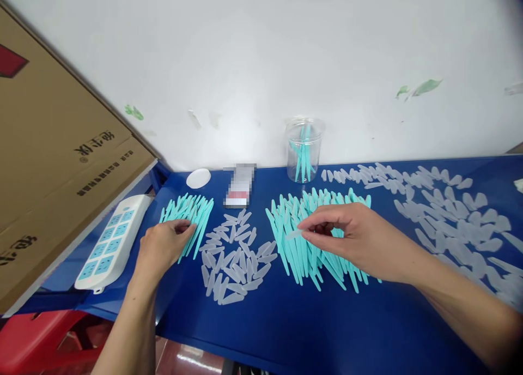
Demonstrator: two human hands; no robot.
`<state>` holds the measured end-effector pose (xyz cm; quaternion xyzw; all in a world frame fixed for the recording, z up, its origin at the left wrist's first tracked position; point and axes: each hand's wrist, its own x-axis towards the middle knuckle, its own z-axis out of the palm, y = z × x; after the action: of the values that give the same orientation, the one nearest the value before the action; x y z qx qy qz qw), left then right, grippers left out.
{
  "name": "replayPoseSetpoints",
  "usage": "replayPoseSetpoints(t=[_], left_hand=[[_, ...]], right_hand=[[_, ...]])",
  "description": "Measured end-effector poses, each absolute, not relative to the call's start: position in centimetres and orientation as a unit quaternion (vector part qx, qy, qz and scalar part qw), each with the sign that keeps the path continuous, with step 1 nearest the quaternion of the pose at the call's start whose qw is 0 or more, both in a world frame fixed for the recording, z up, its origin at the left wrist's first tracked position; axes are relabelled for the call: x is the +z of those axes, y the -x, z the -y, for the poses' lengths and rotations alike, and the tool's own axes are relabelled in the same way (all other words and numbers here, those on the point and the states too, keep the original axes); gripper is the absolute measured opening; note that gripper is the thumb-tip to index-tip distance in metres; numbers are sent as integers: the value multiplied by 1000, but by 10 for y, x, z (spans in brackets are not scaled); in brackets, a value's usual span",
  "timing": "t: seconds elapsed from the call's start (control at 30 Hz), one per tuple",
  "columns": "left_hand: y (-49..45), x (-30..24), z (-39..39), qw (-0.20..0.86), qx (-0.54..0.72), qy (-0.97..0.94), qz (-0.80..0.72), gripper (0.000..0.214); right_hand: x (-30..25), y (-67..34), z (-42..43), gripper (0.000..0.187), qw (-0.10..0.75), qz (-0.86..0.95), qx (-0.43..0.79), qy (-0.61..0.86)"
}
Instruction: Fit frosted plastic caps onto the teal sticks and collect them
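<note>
My right hand (339, 233) is closed in a pinch on a small translucent cap (293, 234), held over the big heap of slim teal sticks (302, 260). My left hand (165, 247) is at the smaller heap of teal sticks (198, 217), thumb and fingers drawn together against it. Whether a stick is between those fingers is hidden. Between my two hands lies a loose heap of translucent caps (235, 266), flat and blade-shaped.
Many larger translucent pieces (461, 217) spread over the right of the blue table (261, 331). A clear jar (304, 151) holding teal sticks, a white round lid (198, 178) and a blurred-out object (240, 185) stand along the wall. A power strip (114, 241) and cardboard box (61, 162) are left.
</note>
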<state>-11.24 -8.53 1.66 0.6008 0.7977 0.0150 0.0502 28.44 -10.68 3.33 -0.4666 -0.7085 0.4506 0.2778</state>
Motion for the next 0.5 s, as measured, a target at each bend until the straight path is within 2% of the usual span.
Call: replayPoseSetpoints(t=[0.2, 0.37, 0.5], left_hand=[[107, 20, 85, 30, 29, -607, -793, 36], [81, 37, 100, 13, 101, -630, -770, 38], [41, 52, 122, 130, 126, -726, -663, 38]], right_hand=[[21, -282, 109, 26, 288, 677, 490, 468], [20, -286, 108, 26, 293, 643, 535, 463], [20, -290, 108, 30, 289, 598, 576, 477]])
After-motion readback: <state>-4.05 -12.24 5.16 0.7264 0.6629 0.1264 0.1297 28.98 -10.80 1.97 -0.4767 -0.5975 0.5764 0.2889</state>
